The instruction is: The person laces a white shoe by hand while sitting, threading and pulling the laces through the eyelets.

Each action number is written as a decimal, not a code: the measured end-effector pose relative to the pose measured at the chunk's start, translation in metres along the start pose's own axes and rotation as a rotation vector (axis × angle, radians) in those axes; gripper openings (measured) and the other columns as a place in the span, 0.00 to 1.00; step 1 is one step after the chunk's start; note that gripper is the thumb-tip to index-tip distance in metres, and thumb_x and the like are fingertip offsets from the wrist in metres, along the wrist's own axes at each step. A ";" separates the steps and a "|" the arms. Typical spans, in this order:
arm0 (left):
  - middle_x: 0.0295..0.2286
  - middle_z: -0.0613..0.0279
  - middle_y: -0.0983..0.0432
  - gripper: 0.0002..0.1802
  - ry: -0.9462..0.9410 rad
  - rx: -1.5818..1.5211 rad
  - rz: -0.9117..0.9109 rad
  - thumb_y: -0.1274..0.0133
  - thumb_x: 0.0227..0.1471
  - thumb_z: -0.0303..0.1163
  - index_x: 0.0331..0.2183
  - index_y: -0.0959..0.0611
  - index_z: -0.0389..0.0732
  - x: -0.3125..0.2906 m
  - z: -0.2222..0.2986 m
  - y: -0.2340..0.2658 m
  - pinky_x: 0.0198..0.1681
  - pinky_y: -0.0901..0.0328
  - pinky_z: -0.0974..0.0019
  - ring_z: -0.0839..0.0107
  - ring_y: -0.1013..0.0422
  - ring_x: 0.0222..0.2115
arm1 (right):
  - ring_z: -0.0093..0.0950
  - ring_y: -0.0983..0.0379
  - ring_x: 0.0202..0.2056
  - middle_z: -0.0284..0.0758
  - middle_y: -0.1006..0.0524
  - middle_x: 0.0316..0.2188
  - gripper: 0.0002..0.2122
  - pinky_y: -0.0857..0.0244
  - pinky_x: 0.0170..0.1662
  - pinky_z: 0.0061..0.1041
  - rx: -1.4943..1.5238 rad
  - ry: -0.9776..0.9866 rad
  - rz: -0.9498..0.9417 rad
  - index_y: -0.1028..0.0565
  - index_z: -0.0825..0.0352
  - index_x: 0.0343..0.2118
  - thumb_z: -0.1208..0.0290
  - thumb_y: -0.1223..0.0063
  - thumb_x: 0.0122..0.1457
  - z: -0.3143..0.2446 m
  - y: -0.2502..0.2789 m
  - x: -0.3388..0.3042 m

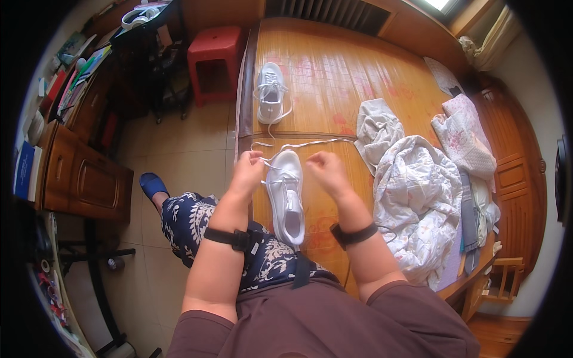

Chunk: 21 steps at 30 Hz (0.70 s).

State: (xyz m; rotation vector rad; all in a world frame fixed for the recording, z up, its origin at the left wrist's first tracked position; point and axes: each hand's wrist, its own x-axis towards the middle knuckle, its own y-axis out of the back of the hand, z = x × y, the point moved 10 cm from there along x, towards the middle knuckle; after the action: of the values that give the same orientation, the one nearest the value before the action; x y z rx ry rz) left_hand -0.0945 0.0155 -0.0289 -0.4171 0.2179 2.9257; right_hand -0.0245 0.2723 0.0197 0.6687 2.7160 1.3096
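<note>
On the bed [334,116], close to its left edge, lies a white shoe [285,194], sole down, with the toe pointing away from the person and the heel nearest the lap. It is low-cut, with a smooth, rounded toe and pale sides. Its opening is wide and its lining looks greyish. The tongue [292,200] shows bare along the middle, since the lace [282,172] crosses only the part towards the toe (the upper holes are too small to make out).

The left hand [246,173], at the bed's left edge, pinches a white lace strand between its fingertips. The right hand [328,172] is over the bed on the shoe's other side, fingers curled inward; whether it grips anything, I cannot tell.

A loose lace length [316,142] runs across the bed past the toe to the rumpled clothing. Further up the bed, also near its left edge, sits a second white shoe [271,92] with trailing laces. A red stool [215,56] stands beside the bed's left edge.
</note>
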 end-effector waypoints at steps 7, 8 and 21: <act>0.24 0.67 0.26 0.06 0.006 0.206 -0.250 0.49 0.53 0.29 0.34 0.22 0.37 0.017 -0.044 -0.042 0.24 0.37 0.73 0.78 0.32 0.23 | 0.36 0.25 0.39 0.39 0.22 0.33 0.13 0.33 0.43 0.38 -0.026 -0.030 -0.252 0.22 0.63 0.29 0.60 0.35 0.47 -0.009 -0.068 -0.028; 0.24 0.67 0.26 0.06 0.056 0.276 -0.336 0.49 0.54 0.29 0.34 0.22 0.38 0.013 -0.049 -0.053 0.23 0.37 0.73 0.78 0.32 0.23 | 0.36 0.25 0.37 0.39 0.22 0.32 0.12 0.33 0.41 0.36 -0.009 -0.001 -0.213 0.22 0.63 0.30 0.62 0.35 0.47 -0.007 -0.068 -0.027; 0.48 0.60 0.28 0.23 -0.102 0.021 -0.125 0.52 0.56 0.26 0.54 0.28 0.37 0.019 -0.031 -0.032 0.39 0.32 0.70 0.72 0.29 0.42 | 0.11 0.38 0.18 0.31 0.23 0.26 0.05 0.43 0.19 0.10 1.288 -0.583 0.094 0.30 0.63 0.33 0.69 0.47 0.60 0.067 -0.006 -0.023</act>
State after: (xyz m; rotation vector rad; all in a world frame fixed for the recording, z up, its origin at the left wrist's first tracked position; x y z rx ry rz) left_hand -0.0984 0.0449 -0.0674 -0.2669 0.2006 2.8101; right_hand 0.0095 0.3090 -0.0310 0.9741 2.6517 -0.7500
